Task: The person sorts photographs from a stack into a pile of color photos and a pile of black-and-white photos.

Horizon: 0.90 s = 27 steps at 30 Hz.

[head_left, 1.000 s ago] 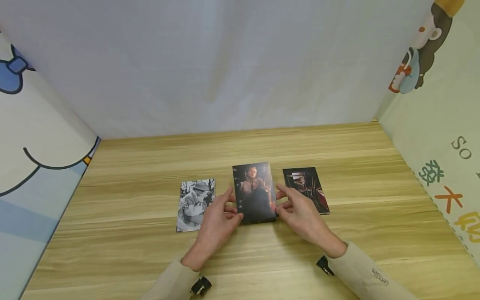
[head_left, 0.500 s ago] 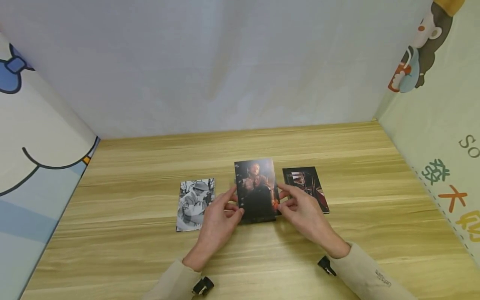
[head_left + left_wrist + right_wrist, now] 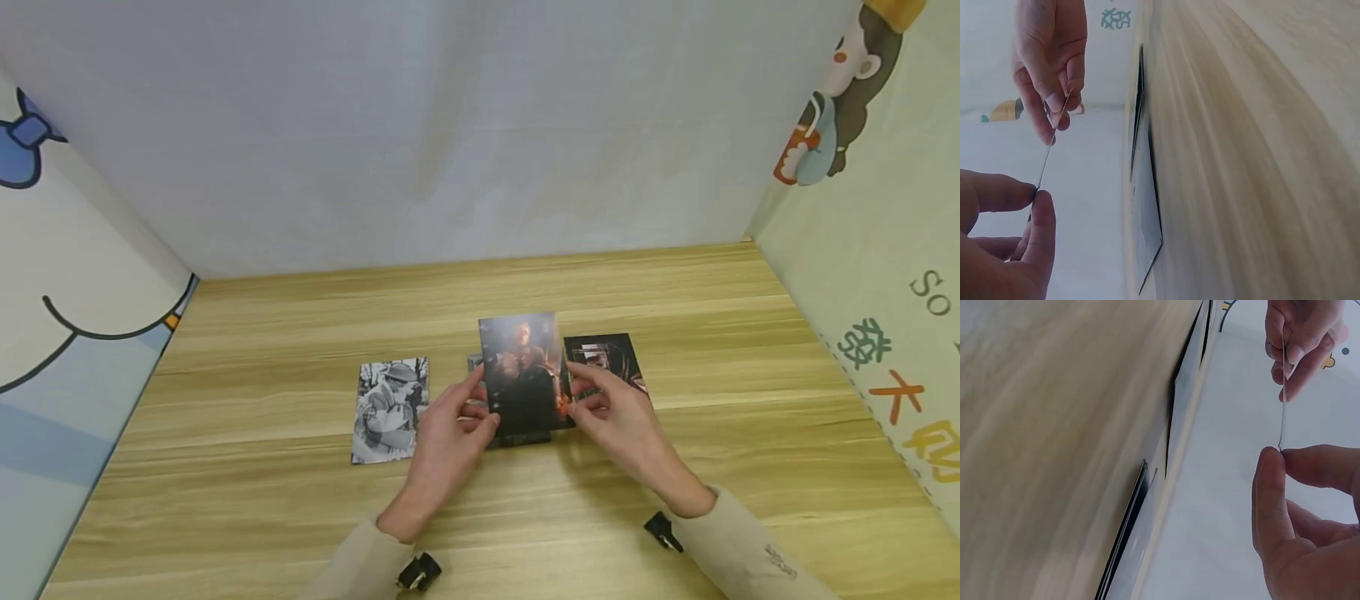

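Observation:
A glossy dark photo card (image 3: 525, 379), showing a warmly lit figure, is raised above the table between both hands. My left hand (image 3: 448, 437) pinches its left edge between thumb and fingers. Its right edge is pinched by my right hand (image 3: 626, 429). Both wrist views show the held card (image 3: 1283, 419) edge-on, well clear of the table. Beneath it lies another card (image 3: 532, 437), mostly hidden. To the left is a black-and-white photo card (image 3: 388, 410) of a person in a brimmed hat. A dark photo card (image 3: 618, 354) at the right is partly covered by my right hand.
The wood-grain table (image 3: 262, 500) runs back to a pale cloth wall (image 3: 337, 167). Printed panels with cartoon figures and writing stand at both sides. A black strap end (image 3: 420, 572) hangs from the left sleeve, another black strap end (image 3: 663, 531) from the right.
Both hands have lifted the photo card from the middle spot and shifted it up and to the right. More of the card beneath now shows, and the right-hand card is more covered.

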Available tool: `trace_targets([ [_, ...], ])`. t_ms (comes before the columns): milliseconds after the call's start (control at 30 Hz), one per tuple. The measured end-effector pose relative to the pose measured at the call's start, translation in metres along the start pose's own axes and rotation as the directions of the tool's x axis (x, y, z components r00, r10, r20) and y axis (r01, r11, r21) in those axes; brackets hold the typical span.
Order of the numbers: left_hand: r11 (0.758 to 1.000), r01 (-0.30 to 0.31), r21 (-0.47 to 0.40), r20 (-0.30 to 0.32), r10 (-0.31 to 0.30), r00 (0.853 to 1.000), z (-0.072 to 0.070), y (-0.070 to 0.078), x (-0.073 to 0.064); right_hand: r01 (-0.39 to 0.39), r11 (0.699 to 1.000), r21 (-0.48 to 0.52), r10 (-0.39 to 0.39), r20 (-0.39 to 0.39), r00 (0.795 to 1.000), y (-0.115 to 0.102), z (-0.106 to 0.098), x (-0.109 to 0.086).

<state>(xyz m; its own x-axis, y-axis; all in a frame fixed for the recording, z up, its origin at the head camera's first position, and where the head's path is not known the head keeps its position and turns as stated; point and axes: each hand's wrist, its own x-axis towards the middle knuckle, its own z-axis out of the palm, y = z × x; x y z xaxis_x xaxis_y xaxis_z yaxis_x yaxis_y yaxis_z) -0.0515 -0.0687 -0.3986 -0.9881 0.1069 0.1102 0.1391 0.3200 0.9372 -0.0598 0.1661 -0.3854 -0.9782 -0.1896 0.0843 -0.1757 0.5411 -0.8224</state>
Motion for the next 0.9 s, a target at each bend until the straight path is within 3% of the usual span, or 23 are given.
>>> trace_targets([
  [333, 0.998, -0.048, -0.031, -0.031, 0.047, 0.998, 0.009, 0.004, 0.004, -0.017, 1.000, 0.022, 0.017, -0.018, 1.000, 0.001, -0.009, -0.001],
  [900, 0.996, -0.078, -0.049, -0.015, 0.077, 0.997, 0.022, 0.011, 0.007, -0.061, 0.998, 0.024, 0.062, -0.030, 0.998, 0.000, -0.025, -0.006],
])
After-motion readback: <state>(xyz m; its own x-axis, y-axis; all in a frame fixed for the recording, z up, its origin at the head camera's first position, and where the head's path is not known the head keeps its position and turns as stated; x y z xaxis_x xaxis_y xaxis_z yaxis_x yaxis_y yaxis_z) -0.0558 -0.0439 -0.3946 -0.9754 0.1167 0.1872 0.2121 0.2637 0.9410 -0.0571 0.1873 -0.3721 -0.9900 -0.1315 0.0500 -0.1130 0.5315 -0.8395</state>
